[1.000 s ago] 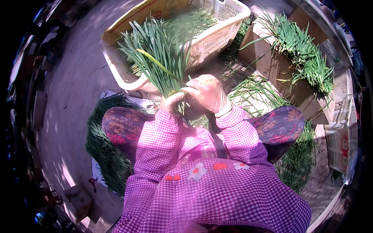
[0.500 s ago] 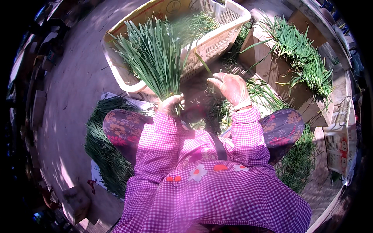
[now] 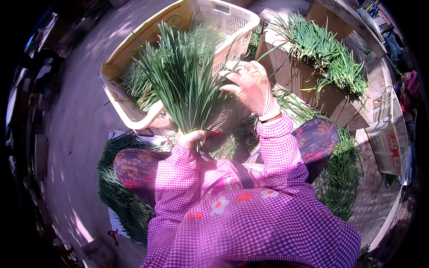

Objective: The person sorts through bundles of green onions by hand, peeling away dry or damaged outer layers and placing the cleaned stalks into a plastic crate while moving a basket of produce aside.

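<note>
My left hand grips a bunch of garlic chives low down by the stems, the long green leaves fanning upward. Just right of the leaves, my right hand is raised with its fingers apart, pointing at the bunch. I cannot tell whether the fingertips touch the outer leaves. Behind the bunch stands a white plastic crate with more cut greens inside.
A wooden board at the right bears several bunches of chives. A dark green pile lies beside my left knee, and loose greens lie by my right knee. Another white crate stands at far right.
My right hand has moved up and left toward the bunch, its fingers spreading. The thin yellowish leaf near its fingers no longer shows there. My left hand keeps its grip; the view has shifted slightly.
</note>
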